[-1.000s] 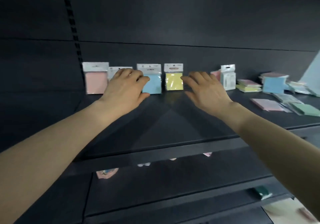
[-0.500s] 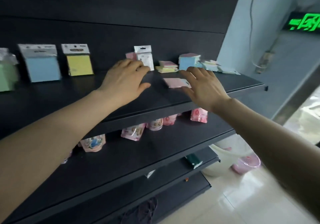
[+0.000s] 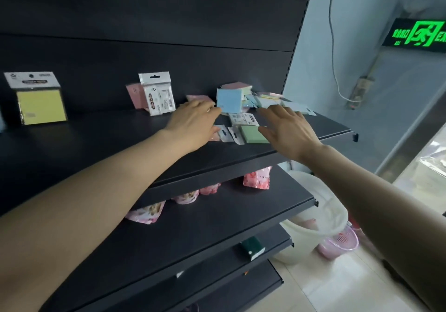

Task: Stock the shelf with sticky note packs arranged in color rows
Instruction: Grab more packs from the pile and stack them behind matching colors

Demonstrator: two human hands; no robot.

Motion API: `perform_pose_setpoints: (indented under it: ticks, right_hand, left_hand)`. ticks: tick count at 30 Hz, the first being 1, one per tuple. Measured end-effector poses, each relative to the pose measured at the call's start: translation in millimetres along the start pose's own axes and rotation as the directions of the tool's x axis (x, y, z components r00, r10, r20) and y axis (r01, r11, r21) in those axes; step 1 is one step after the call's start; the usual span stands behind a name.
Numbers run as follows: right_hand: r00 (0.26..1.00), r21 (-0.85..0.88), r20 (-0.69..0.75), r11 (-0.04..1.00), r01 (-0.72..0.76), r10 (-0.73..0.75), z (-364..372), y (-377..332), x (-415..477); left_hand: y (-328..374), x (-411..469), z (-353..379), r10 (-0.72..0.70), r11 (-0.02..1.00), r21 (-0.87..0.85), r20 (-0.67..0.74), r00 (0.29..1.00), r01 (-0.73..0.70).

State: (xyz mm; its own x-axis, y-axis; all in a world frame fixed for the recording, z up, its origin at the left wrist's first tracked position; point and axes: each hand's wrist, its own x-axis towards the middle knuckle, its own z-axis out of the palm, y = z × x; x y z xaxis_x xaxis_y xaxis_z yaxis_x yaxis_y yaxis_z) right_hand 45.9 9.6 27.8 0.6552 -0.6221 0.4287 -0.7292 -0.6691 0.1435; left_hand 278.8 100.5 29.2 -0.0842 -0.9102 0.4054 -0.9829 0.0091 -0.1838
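Sticky note packs (image 3: 255, 100) are lying in a loose heap at the far right end of the shelf (image 3: 108, 140), and both hands are now working over that heap. A second ago they were reaching at the upright row further left. Since then the view has been swinging right, and the arms have been travelling with it. I judge the person is turning from placing to fetching the next pack.

The left hand (image 3: 193, 123) is lying flat with its fingers straight, their tips just beside the tilted blue pack (image 3: 229, 102). It is holding nothing that I can see. The right hand (image 3: 287, 128) is spread palm down just right of the green pack (image 3: 253, 134). Whether its thumb is touching that pack I cannot tell.

The yellow pack (image 3: 41, 105) is standing at the far left against the back panel. A white-backed pack (image 3: 158, 94) is leaning in front of a pink pack (image 3: 134, 95) midway along.

Bare shelf is lying open between the yellow pack and those two, and along the whole near strip, so there is room for carrying packs leftward. The green pack is sitting near the front lip, and the heap is running close to the shelf's right end (image 3: 347, 131). Sweeping carelessly could be pushing packs off either edge.
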Motion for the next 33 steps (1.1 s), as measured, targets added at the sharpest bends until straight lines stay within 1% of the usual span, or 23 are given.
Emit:
perform_pose_setpoints:
  ticks: [5, 7, 11, 15, 19, 20, 23, 26, 28, 30, 33]
  right_hand:
    - [0.999, 0.036, -0.032, 0.999, 0.003, -0.002, 27, 12, 50]
    - [0.999, 0.049, -0.034, 0.999, 0.014, -0.012, 40, 13, 70]
    - [1.0, 0.069, 0.006, 0.997, 0.018, -0.019, 57, 20, 100]
    - [0.996, 0.101, 0.077, 0.994, 0.033, -0.041, 70, 32, 118]
    - [0.991, 0.101, 0.117, 0.994, 0.052, -0.064, 73, 46, 128]
    - [0.99, 0.106, 0.121, 0.993, 0.06, -0.073, 74, 49, 130]
    - [0.988, 0.13, 0.126, 0.989, 0.076, -0.093, 76, 61, 137]
    - [0.986, 0.135, 0.136, 0.988, 0.077, -0.096, 79, 73, 145]
    - [0.989, 0.157, 0.117, 0.985, 0.073, -0.092, 84, 80, 153]
    - [0.992, 0.192, 0.092, 0.979, 0.069, -0.088, 87, 83, 160]
    - [0.991, 0.23, 0.023, 0.965, 0.124, -0.133, 90, 80, 170]
  left_hand:
    - [-20, 42, 26, -0.02, 0.999, 0.029, 0.012, 1.0, 0.019]
    - [-29, 55, 35, -0.045, 0.999, 0.015, 0.031, 0.999, 0.044]
    - [-42, 78, 51, -0.049, 0.999, 0.016, 0.071, 0.996, 0.048]
    - [-48, 102, 67, -0.05, 0.999, -0.003, 0.155, 0.987, 0.051]
    - [-44, 119, 78, -0.062, 0.998, -0.005, 0.271, 0.961, 0.065]
    - [-44, 121, 82, -0.059, 0.998, -0.012, 0.281, 0.958, 0.065]
    - [-44, 125, 88, -0.081, 0.994, -0.047, 0.243, 0.967, 0.095]
    - [-42, 127, 81, -0.113, 0.99, -0.057, 0.243, 0.964, 0.131]
    - [-39, 127, 76, -0.131, 0.988, -0.047, 0.225, 0.965, 0.145]
    - [-39, 127, 74, -0.169, 0.982, -0.054, 0.178, 0.969, 0.181]
    - [-38, 125, 73, -0.191, 0.977, -0.073, 0.131, 0.973, 0.201]
